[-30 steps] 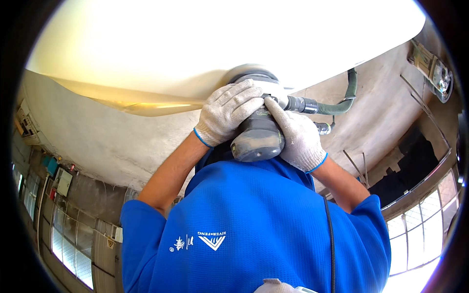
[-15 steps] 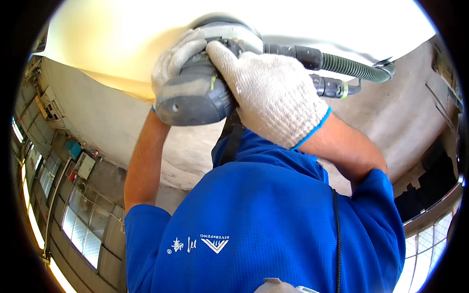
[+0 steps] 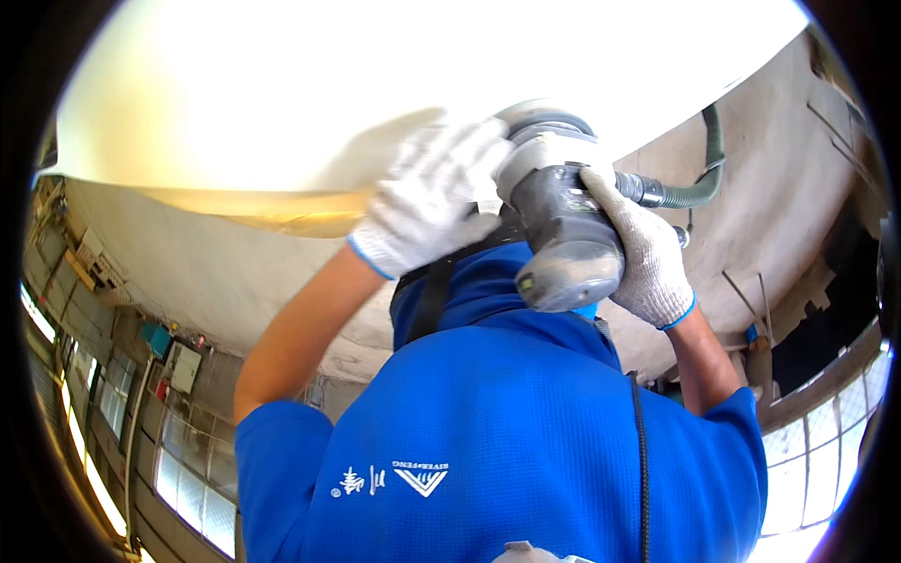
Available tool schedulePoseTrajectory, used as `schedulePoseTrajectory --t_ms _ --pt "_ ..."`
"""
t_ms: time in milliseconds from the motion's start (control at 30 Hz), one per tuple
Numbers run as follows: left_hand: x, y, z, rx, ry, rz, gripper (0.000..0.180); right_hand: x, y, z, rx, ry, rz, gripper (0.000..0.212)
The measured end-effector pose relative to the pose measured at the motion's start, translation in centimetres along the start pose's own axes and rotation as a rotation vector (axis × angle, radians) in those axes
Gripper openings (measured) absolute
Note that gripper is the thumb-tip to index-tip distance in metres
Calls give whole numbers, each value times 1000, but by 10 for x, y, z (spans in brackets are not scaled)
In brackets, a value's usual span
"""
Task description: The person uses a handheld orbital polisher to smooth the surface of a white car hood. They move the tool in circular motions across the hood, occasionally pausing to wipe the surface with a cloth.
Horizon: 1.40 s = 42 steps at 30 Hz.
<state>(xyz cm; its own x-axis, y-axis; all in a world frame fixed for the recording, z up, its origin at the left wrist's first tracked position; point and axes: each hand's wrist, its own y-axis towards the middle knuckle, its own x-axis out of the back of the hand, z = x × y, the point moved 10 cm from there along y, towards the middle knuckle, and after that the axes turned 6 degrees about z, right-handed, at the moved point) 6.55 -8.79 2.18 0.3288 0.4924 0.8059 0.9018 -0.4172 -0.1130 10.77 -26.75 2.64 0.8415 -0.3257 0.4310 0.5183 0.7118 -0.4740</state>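
Observation:
A grey and black orbital sander (image 3: 568,220) is in my right hand (image 3: 649,251), gloved in white knit with a blue cuff, its thumb along the body. The round pad end of the sander is at the large white, glossy panel (image 3: 263,103); I cannot tell whether it presses on it. My left hand (image 3: 427,192), in a matching glove, is off the sander with fingers stretched out and blurred by motion. It hovers over or touches the panel just left of the pad. A ribbed dark green hose (image 3: 699,192) runs from the sander to the right.
Yellowish film or tape (image 3: 300,211) lies along the panel's edge. Beyond are a grey concrete floor (image 3: 225,253), a pale cabinet (image 3: 184,366) and windows (image 3: 197,469) at left. Thin metal bars (image 3: 751,300) and dark material (image 3: 817,328) are at right.
My left hand has let go of the sander. My right hand has moved the sander to the right and lower in the picture, and the hose has shifted with it.

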Motion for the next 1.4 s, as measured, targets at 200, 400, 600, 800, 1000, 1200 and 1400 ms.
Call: schedulePoseTrajectory --t_ms 200,400,600,800,1000,1200,1400 --pt "34 -13 87 10 536 -32 88 -36 -64 -84 -430 722 -447 92" --pt "-25 49 53 -168 558 192 86 -30 -119 -161 -608 471 -612 54" --pt "-69 2 53 -366 650 405 79 -60 -141 -184 -712 498 -650 26" --pt "-34 79 30 -349 574 163 85 -68 -126 -141 -604 101 -535 46" --pt "-61 28 41 -420 619 365 85 -49 -114 -111 -575 300 -702 60" --pt "32 26 95 -411 671 -5 65 -21 -62 -72 -233 47 -654 72" --pt "89 31 121 -347 548 -269 51 -21 -38 -61 -223 54 -575 69"
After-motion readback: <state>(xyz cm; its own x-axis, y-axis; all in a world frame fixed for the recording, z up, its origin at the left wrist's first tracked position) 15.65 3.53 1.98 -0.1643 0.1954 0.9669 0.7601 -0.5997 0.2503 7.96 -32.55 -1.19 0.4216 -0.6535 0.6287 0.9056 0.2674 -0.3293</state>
